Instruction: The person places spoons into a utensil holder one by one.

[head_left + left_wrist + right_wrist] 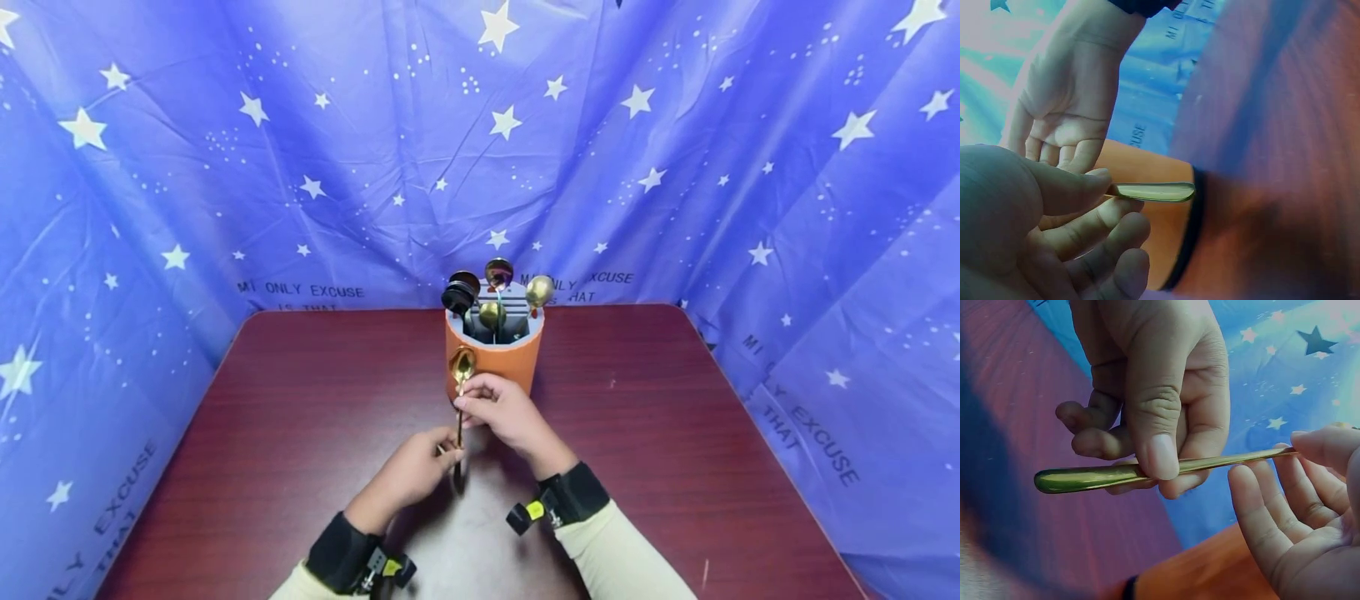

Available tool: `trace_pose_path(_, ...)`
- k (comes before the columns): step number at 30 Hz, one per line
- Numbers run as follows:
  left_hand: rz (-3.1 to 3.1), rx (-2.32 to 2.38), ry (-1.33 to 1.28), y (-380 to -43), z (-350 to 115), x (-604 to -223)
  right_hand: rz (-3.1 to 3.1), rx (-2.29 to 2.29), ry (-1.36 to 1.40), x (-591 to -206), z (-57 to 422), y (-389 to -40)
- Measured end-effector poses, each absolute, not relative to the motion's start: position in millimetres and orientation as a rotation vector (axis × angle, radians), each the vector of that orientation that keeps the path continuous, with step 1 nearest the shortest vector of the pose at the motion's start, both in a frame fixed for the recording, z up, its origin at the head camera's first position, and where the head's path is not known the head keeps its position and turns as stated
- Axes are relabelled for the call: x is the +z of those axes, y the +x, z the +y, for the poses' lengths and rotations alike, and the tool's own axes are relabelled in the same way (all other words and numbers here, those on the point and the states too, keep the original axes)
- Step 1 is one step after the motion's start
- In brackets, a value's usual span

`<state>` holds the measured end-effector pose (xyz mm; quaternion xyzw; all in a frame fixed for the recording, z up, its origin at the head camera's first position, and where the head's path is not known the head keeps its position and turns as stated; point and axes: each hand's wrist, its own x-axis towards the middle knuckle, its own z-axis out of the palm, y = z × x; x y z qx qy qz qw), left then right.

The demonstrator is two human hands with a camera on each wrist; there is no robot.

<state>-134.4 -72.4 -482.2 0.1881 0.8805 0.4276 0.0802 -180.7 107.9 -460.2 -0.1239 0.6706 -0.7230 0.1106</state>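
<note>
A gold spoon (463,363) is upright, bowl up, in front of the orange holder (495,360). My left hand (412,468) pinches its handle near the lower end between thumb and fingers. Higher up, just below the bowl, my right hand (513,417) pinches the same spoon. In the left wrist view the rounded handle end (1160,191) sticks out past the left thumb. The right wrist view shows the handle (1079,479) running from one hand to the other, with the right hand (1310,531) at its thinner part; the bowl is out of sight there.
Inside the holder stand several utensils with their heads up: dark round ones (460,293), a dark shiny spoon (498,273) and gold spoons (539,292). The holder is near the far edge of the dark red table (337,375). A blue star-patterned curtain (375,150) surrounds the table.
</note>
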Motion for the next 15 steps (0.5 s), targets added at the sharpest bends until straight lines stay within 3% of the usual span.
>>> trace_pose_path(15,2.705,1.304,0.725,-160,-53,-420,2.141,-2.228,-0.515,-393,134,-193)
